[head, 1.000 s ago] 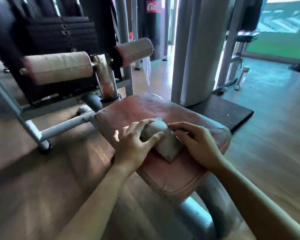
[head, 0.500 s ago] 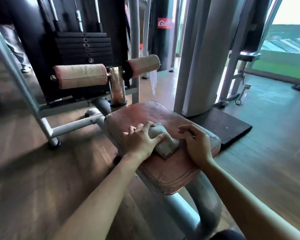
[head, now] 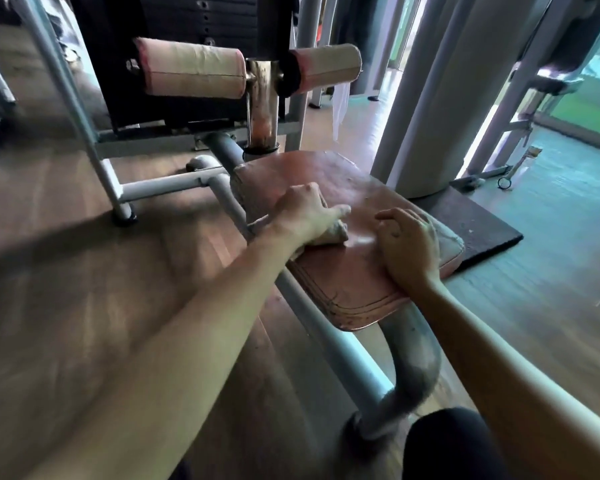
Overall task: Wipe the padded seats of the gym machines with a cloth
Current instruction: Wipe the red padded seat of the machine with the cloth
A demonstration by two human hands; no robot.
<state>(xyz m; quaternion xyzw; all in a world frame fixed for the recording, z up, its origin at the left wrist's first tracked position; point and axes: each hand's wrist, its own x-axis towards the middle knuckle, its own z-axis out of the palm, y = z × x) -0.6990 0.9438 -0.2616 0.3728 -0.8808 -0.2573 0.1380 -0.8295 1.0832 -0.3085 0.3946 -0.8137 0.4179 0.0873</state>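
leftmost, a grey frame leg slants down to the wooden floor, with a black weight stack behind it. a left roller and a right roller, both pale, stick out from either side of a chrome post, which stands just beyond the far end of the seat. the seat is a worn reddish pad, lying flat above a grey tube that runs toward the camera. the left hand lies on the seat's left half, near the left edge, fingers curled over the cloth and gripping it, thumb stretched out to the right. the cloth is a pale bunched wad pressed against the pad, mostly hidden beneath that hand; only its right end and a bit by the wrist show. the right hand rests palm down on the seat's right half, close to the right edge and apart from the cloth, fingers loosely bent and holding nothing. right of the seat a pale pillar stands on a dark mat. a dark-clad knee shows at the bottom.
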